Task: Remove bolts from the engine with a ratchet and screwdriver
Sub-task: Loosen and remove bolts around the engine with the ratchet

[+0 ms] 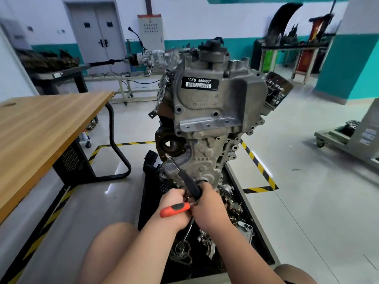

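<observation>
The two hands are meeting at the lower centre of the frame, pressed close together in front of the base of the engine [207, 124]. The right hand [211, 203] is gripping the black handle of a screwdriver [189, 182], whose shaft is slanting toward the upper left, with its tip sitting against the engine's lower left flank. The left hand [174, 199] is curling round an orange-handled tool [174, 209]; its working end is disappearing between the two hands, so what kind of tool it is cannot be told. Any bolt being worked on is hidden behind the fingers. Below the wrists a chrome wrench [185, 235] is lying among dark loose parts that are too jumbled to make out. A bare knee [106, 249] is being cut off by the bottom edge.

The engine is standing upright in a black tray [149, 201] at the centre of the frame, and is carrying a black label [200, 83] near its top. The tray is resting on a glossy grey floor [307, 191] marked with yellow-and-black tape [260, 167]. A wooden table [41, 128] is filling the left side. At the upper left a grey double door [98, 33] is standing in a white wall with a teal band, and blurred shelving is lining the upper right.
</observation>
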`<state>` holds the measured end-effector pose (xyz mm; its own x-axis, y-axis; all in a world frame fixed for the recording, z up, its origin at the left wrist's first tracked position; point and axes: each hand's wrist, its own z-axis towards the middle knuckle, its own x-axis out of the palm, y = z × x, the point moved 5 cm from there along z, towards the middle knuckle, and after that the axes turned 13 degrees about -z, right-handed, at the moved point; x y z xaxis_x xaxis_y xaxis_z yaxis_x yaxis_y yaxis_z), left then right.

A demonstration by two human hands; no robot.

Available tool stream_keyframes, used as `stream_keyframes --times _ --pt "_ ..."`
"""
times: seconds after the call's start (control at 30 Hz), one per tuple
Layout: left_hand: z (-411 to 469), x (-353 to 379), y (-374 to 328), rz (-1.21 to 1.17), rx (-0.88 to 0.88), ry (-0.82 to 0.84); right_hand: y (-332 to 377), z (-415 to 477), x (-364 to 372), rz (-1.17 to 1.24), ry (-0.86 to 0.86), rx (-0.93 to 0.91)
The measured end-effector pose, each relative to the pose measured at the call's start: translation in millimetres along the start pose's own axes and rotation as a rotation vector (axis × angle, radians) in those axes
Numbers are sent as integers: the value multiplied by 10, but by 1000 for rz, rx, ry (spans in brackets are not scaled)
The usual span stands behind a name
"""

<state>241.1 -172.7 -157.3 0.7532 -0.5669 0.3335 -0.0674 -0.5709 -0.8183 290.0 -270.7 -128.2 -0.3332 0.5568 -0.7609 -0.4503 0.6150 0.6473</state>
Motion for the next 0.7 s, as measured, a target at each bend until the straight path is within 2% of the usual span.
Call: stream_keyframes --times 0.07,0.17,0.23,0.4,0.6,0.7 --pt "-37 31 -47 10 1 52 6 5 -52 -5 -2 3" --pt "-181 172 -111 -238 -113 196 27 32 -148 81 -15 26" --pt "-219 241 -164 -291 -127 202 43 49 -240 217 -34 63" --pt "-261 282 -257 -89 35 215 161 129 -427 339 -48 76" --pt "-262 121 -347 17 295 180 211 149 -329 670 92 143" --pt "-235 45 -353 8 349 136 295 136 -297 798 151 110"
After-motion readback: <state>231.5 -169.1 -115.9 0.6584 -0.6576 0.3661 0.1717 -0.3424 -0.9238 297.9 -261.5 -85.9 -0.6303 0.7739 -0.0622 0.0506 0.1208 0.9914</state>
